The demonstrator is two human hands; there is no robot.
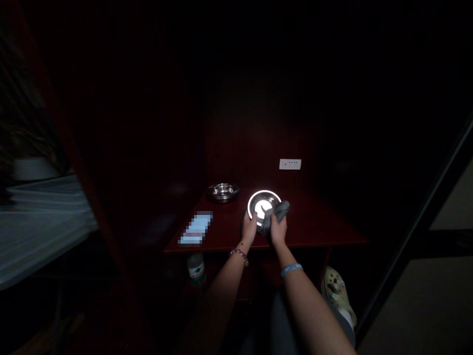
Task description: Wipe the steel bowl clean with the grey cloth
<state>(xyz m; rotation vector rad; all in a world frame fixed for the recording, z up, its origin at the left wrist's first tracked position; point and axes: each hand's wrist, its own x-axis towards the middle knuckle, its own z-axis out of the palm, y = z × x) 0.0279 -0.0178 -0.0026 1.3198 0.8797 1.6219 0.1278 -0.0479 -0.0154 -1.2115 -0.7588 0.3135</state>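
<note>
A shiny round metal dish (275, 197) is tilted toward me above the dark red desk (303, 231), with bright light glaring off its rim and middle. My left hand (249, 229) grips its near left edge, thumb over the rim. In my right hand (279, 230) a grey cloth (282, 210) is bunched and pressed against the dish's right side. Part of the cloth hangs below the near rim between my hands. Behind and to the left, more metal dishes (222, 193), seemingly stacked, rest on the desk.
A lit, pixelated screen (196, 228) lies at the desk's left front. Below the desk stands a plastic bottle (196, 269). A white socket plate (290, 164) is on the back panel. At lower right is a cream clog (335, 290); pale stacked sheets (48, 217) fill the far left.
</note>
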